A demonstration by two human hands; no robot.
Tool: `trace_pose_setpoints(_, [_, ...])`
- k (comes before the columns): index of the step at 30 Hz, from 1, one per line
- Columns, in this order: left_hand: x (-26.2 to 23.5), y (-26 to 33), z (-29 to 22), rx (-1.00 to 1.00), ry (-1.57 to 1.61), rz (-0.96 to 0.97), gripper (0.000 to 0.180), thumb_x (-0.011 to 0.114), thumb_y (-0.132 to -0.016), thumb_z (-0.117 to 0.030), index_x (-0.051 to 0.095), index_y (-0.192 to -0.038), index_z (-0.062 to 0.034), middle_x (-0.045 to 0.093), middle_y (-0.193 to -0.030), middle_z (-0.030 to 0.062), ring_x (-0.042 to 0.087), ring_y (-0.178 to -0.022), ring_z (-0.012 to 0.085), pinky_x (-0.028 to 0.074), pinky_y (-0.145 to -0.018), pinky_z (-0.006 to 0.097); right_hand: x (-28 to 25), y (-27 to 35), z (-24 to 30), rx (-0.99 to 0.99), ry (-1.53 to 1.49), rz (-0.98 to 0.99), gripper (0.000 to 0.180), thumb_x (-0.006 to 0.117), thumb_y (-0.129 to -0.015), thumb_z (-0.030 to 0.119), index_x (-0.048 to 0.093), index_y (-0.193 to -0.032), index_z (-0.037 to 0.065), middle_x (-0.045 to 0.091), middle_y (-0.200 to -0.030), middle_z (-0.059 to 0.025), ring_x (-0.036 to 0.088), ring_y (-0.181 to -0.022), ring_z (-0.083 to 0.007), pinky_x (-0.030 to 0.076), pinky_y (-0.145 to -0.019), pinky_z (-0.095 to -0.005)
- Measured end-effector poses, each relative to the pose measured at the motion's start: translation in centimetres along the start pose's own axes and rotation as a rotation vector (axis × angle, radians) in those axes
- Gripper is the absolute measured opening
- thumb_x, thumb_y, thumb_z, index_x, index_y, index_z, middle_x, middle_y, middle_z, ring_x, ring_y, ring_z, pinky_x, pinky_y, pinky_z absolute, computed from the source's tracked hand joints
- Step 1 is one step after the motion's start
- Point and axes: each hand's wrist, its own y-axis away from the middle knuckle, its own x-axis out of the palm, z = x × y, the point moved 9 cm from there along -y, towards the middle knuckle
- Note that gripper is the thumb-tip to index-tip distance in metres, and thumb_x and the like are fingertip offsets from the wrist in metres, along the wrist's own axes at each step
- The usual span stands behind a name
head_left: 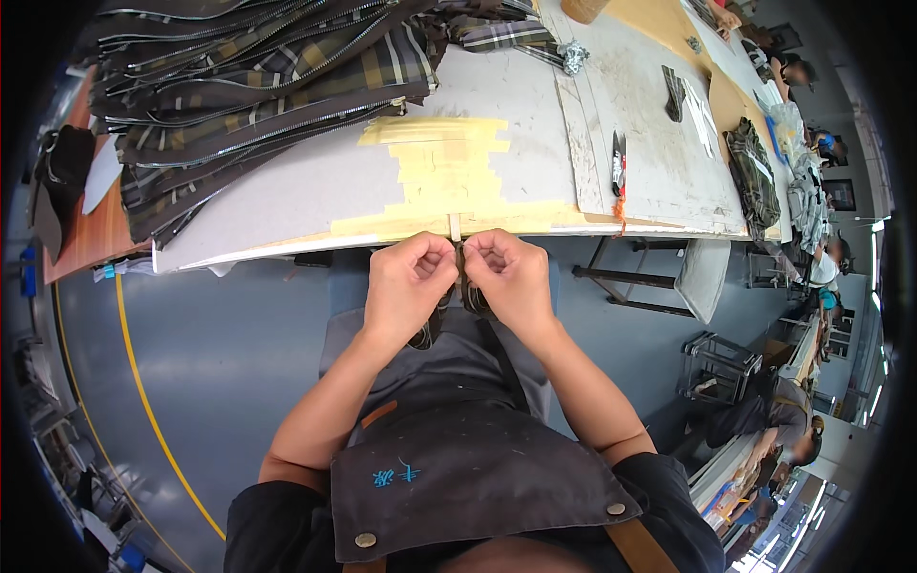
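Both of my hands meet at the table's front edge, fingertips pinched close together. My left hand [406, 285] is closed on a dark piece of fabric [476, 298], and my right hand [514, 279] pinches the same piece from the other side. Parts of it hang below the hands over my lap; the fingers hide the gripped portion. Right above the fingertips, a small pale flat stick [455, 225] juts over the edge. Yellow tape [444, 181] covers the tabletop behind it.
A thick pile of dark plaid pieces with metal zippers [277, 86] fills the table's left side. A black-and-red cutter [619, 164] lies to the right, beyond a long worn strip [576, 143]. Crumpled foil [572, 57] sits farther back. Other people work along the far right.
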Motion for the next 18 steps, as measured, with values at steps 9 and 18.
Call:
trace_pose_setpoints(9, [0.0, 0.5, 0.1, -0.057, 0.104, 0.015, 0.006, 0.063, -0.085, -0.001, 0.065, -0.086, 0.0036, 0.062, -0.068, 0.0003, 0.054, -0.058, 0.0029, 0.045, -0.054, 0.018, -15.8, -6.3, 0.1, -0.217, 1.173, -0.540, 0.042, 0.064, -0.076, 0.012, 0.052, -0.113, -0.002, 0.061, -0.094, -0.0220, 0.058, -0.088, -0.0362, 0.047, -0.078, -0.0449])
trace_pose_setpoints(18, [0.1, 0.6, 1.1, -0.110, 0.195, 0.004, 0.008, 0.062, -0.087, -0.004, 0.066, -0.087, 0.0023, 0.063, -0.070, 0.0008, 0.056, -0.062, 0.0036, 0.048, -0.056, 0.020, -6.9, -0.2, -1.6, 0.308, -0.167, 0.243, 0.038, 0.052, -0.076, 0.001, 0.055, -0.114, -0.004, 0.065, -0.085, -0.0161, 0.060, -0.060, -0.0155, 0.043, -0.048, -0.0265])
